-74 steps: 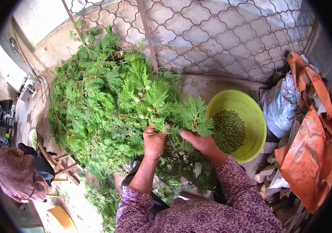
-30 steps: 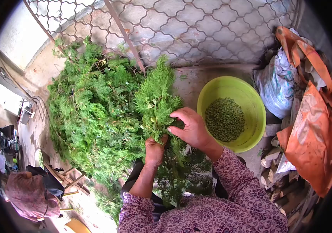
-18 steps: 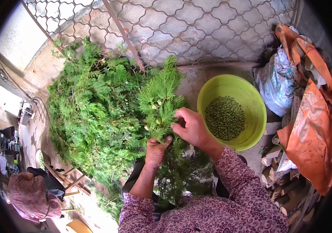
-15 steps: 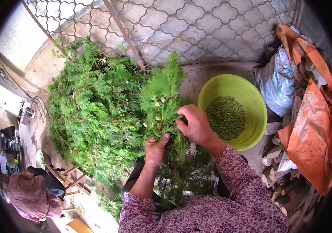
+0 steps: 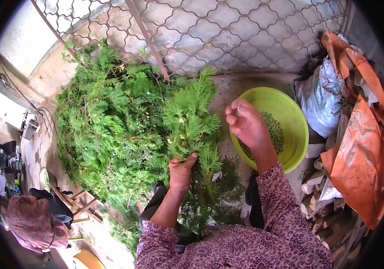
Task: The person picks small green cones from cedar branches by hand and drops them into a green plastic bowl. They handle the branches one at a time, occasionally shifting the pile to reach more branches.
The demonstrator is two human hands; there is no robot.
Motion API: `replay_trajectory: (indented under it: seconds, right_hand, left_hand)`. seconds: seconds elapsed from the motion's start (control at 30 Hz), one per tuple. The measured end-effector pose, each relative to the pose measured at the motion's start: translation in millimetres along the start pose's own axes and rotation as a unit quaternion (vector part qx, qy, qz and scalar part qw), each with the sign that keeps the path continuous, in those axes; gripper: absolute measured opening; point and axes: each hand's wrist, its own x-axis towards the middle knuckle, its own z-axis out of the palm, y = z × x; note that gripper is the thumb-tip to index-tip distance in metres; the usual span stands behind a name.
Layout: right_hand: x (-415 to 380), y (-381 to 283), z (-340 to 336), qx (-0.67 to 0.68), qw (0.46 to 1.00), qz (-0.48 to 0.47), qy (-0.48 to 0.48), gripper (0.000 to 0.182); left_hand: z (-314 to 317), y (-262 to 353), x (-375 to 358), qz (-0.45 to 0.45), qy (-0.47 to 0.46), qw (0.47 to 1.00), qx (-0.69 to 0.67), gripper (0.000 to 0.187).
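- Gripping one leafy conifer branch (image 5: 192, 119), the left hand (image 5: 181, 172) has its thumb pressed against its fingers around the lower stem; the foliage rises above the thumb, between the heap and the basin.
- One right hand (image 5: 250, 127), apart from the branch, is raised at the left side of the basin with its fingers curled inward; whether anything sits between them, I cannot tell.
- One lime-green basin (image 5: 296, 119) stands on the floor to the right, with a single pile of small green cones (image 5: 276, 130) inside, too many to count.
- The right hand and forearm block the left part of the basin and some of the cones.
- One large heap of conifer cuttings (image 5: 111, 125) fills the left of the work area; its stems overlap too much to count, and the held branch hides part of its right edge.
- Darker sprigs (image 5: 210, 193) lie below the left hand, between two dark trouser legs.
- One metal lattice (image 5: 228, 38) stands behind, against the wall.
- At right are one white woven sack (image 5: 321, 98), one crumpled orange sheet (image 5: 358, 166) and several pieces of split firewood (image 5: 311, 184), partly covered by the sheet.
- At lower left are one maroon cloth (image 5: 35, 222) and one yellow container (image 5: 87, 259), cut off by the view's edge.
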Motion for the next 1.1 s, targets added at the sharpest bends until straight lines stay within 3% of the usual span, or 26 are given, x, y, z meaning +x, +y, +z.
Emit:
replay_trajectory:
  seconds: [0.07, 0.1, 0.17, 0.2, 0.23, 0.27, 0.3, 0.37, 0.53, 0.6, 0.83, 0.9, 0.93, 1.0, 1.03, 1.1]
  right_hand:
    - [-1.8, 5.2, -1.1, 0.022, 0.987, 0.049, -0.151, 0.006]
    - [-6.0, 7.8, 1.6, 0.022, 0.987, 0.048, -0.150, 0.006]
    - [-17.1, 18.9, 13.0, -0.112, 0.970, 0.072, -0.201, 0.008]
    - [-19.1, 28.3, 17.2, -0.111, 0.971, 0.072, -0.198, 0.008]
    - [-19.5, 38.9, 20.4, -0.291, 0.937, -0.036, -0.190, 0.012]
    - [-19.8, 45.3, 19.6, -0.459, 0.860, -0.141, -0.174, 0.016]
    - [-19.8, 48.7, 14.9, -0.458, 0.860, -0.141, -0.172, 0.016]
    - [-18.6, 53.7, 8.0, -0.606, 0.762, -0.185, -0.136, 0.026]
    - [-20.1, 47.7, 1.7, -0.612, 0.758, -0.171, -0.149, 0.026]
    - [-20.3, 45.2, 0.0, -0.647, 0.745, -0.128, -0.099, 0.025]
    - [-11.7, 56.1, -15.5, -0.604, 0.767, -0.192, -0.103, 0.022]
    - [-14.7, 52.4, -9.1, -0.478, 0.871, -0.046, -0.102, 0.012]
    - [-16.6, 47.7, -4.1, -0.478, 0.871, -0.045, -0.103, 0.012]
    - [-18.3, 36.0, 3.2, -0.287, 0.942, 0.141, -0.106, 0.008]
    - [-16.7, 32.5, 0.3, -0.288, 0.941, 0.142, -0.108, 0.008]
    - [-14.2, 21.3, -2.0, -0.047, 0.971, 0.161, -0.173, 0.009]
  left_hand:
    - [0.1, -2.3, -0.3, -0.012, 0.000, 0.999, 0.030, 0.011]
    - [-0.6, -5.4, -0.5, -0.025, 0.001, 0.998, 0.059, 0.012]
    - [-4.1, -15.7, 1.8, -0.010, -0.021, 0.996, 0.085, 0.013]
    - [0.2, -14.7, 0.0, -0.005, -0.032, 0.994, 0.103, 0.015]
    - [3.2, -14.9, -1.2, -0.001, -0.043, 0.992, 0.122, 0.017]
    - [4.0, -17.2, -1.4, -0.003, -0.044, 0.991, 0.124, 0.017]
    - [3.7, -20.1, -1.4, 0.000, -0.057, 0.989, 0.140, 0.020]
    - [0.8, -26.6, -0.6, 0.003, -0.070, 0.985, 0.156, 0.022]
    - [9.2, -24.4, -6.2, -0.032, -0.102, 0.980, 0.166, 0.020]
    - [9.5, -21.8, -8.2, -0.033, -0.108, 0.977, 0.179, 0.019]
    - [7.8, -15.2, -10.4, -0.038, -0.094, 0.975, 0.200, 0.012]
    - [10.2, -12.7, -9.6, -0.026, -0.088, 0.977, 0.194, 0.011]
    - [11.7, -10.7, -9.1, -0.014, -0.083, 0.978, 0.189, 0.011]
    - [13.4, -6.9, -8.6, -0.014, -0.076, 0.984, 0.158, 0.010]
    - [13.3, -6.1, -8.8, -0.015, -0.069, 0.989, 0.126, 0.010]
    - [6.3, -13.8, -5.8, 0.002, -0.071, 0.990, 0.124, 0.011]
